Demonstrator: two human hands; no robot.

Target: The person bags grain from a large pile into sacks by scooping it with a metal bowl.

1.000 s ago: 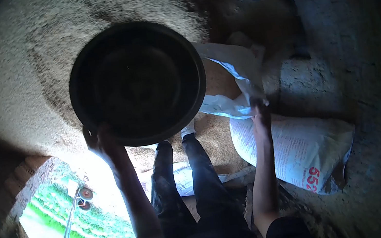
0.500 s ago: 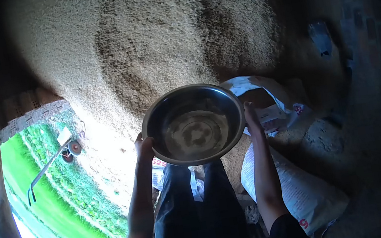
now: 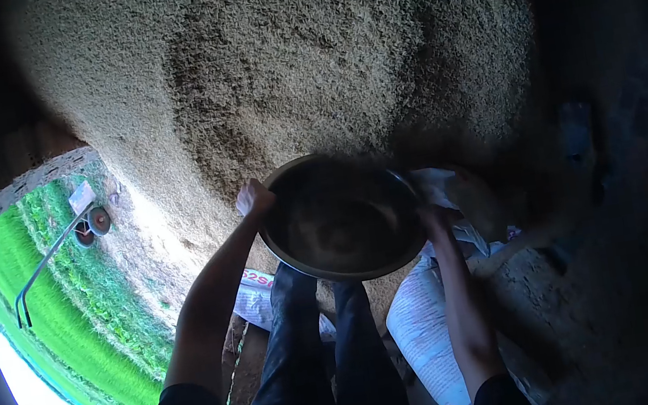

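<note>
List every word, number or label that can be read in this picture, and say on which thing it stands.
No text can be read for certain.
Red characters on the folded white sack by the left leg: partly hidden and blurred, not readable.
Faint print on the large white sack under the right arm: too small to read.
Metal basin, held by left hand and right hand: no marking seen.

Colours on view
bowl dull silver-grey; grain heap speckled tan; sack white, red lettering; grass bright green.
</note>
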